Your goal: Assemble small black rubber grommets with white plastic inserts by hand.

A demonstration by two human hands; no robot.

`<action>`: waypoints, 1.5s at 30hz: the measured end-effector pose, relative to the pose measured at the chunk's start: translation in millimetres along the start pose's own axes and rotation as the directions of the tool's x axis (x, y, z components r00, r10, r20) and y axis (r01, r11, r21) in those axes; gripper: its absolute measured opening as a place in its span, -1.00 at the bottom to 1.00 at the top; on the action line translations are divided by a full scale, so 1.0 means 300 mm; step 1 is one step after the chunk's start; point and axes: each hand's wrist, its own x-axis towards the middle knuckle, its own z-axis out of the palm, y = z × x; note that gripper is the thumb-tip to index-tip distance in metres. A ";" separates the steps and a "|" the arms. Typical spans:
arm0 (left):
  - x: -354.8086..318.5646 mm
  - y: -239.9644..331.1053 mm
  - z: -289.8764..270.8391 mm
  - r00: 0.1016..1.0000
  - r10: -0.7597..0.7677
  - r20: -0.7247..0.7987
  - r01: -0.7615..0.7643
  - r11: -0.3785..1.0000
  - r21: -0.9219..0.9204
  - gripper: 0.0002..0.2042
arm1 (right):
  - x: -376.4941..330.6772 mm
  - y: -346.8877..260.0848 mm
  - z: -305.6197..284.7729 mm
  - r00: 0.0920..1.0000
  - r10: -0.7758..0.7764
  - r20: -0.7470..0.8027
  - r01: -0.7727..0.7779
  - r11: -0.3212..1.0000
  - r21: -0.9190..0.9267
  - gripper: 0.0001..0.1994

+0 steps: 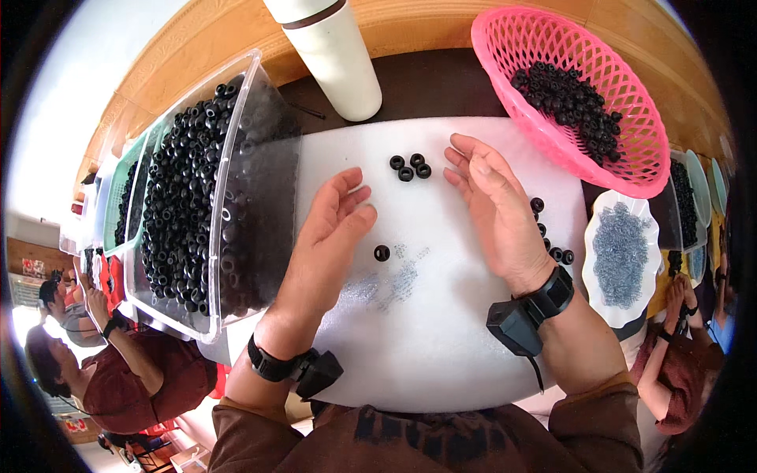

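Note:
My left hand point(331, 229) hovers over a white board point(441, 339), fingers stretched and slightly curled, holding nothing. Opposite it, my right hand point(497, 209) is held with palm turned inward and fingers extended, also without anything in it. Beyond and between the fingertips lies a close cluster of several small black ring-shaped parts point(405, 173), each with a hole. A single black ring point(382, 252) sits nearer me, beside the left hand. More black rings point(556, 254) lie by my right wrist, partly hidden behind it. A greyish patch point(394, 288) of tiny marks or bits shows on the board.
At left stands a clear tub point(256, 189) full of black rings. A pink lattice basket point(505, 51) with black rings is at far right, near a white scalloped dish point(590, 272) of small bluish-grey pieces. A cream bottle point(335, 67) stands behind. Other people work on both sides.

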 end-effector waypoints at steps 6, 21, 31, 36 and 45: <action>0.015 0.065 0.055 0.994 0.092 0.067 -0.103 0.974 0.201 -0.59 | 0.004 -0.009 0.007 1.000 0.027 0.006 -0.027 0.999 0.026 -0.55; 0.198 -0.007 0.087 0.897 0.397 0.193 -0.283 0.181 0.942 -0.81 | 0.015 0.004 -0.022 0.997 0.070 0.013 -0.071 0.992 0.100 -0.68; 0.087 0.035 0.089 0.941 0.335 0.051 -0.277 0.673 0.686 -0.82 | -0.047 -0.027 -0.002 0.999 -0.021 0.032 0.023 0.997 -0.077 -0.74; -0.027 0.037 0.060 0.876 0.478 0.063 -0.457 0.781 0.425 -0.77 | -0.077 -0.040 0.026 0.962 0.135 0.237 -0.140 0.990 0.003 -0.73; -0.021 0.051 0.039 0.792 0.562 0.238 -0.586 0.589 0.556 -0.70 | -0.085 -0.037 0.038 0.924 0.283 0.257 -0.319 0.941 0.111 -0.74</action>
